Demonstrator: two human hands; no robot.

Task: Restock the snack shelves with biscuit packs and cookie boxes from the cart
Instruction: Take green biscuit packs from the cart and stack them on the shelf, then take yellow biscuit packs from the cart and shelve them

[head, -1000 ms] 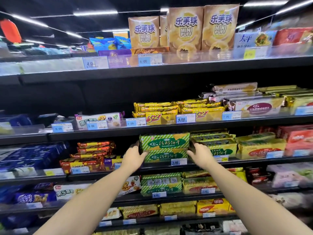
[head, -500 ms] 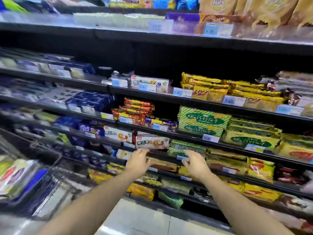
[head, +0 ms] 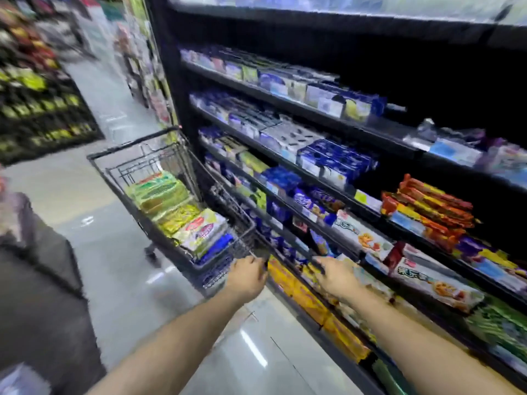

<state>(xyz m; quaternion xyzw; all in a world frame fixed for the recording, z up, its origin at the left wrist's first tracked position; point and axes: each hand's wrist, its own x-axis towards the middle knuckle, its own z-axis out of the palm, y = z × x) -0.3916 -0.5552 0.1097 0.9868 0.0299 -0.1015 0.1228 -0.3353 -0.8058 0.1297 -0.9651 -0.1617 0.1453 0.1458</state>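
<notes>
A black wire cart (head: 137, 146) stands in the aisle against the snack shelves (head: 313, 115). It holds green biscuit packs (head: 159, 189), yellow-green packs (head: 178, 216) and a white pack with a red logo (head: 204, 229). My left hand (head: 248, 273) reaches out at the cart's near end, fingers loosely curled, holding nothing. My right hand (head: 338, 276) hovers empty in front of a low shelf of yellow packs (head: 288, 277). To the right, the shelves carry blue boxes (head: 336, 162), red-orange packs (head: 430, 206) and white cookie boxes (head: 362, 235). The picture is motion-blurred.
Grey tiled floor (head: 119, 269) runs along the aisle left of the cart. Another stocked shelf unit (head: 37, 104) faces it at far left. A dark blurred shape (head: 42, 295) fills the lower left corner.
The view has swung left and down, from the green biscuit packs on the shelf to the cart. Both hands left those packs and dropped, empty, to the cart's near end.
</notes>
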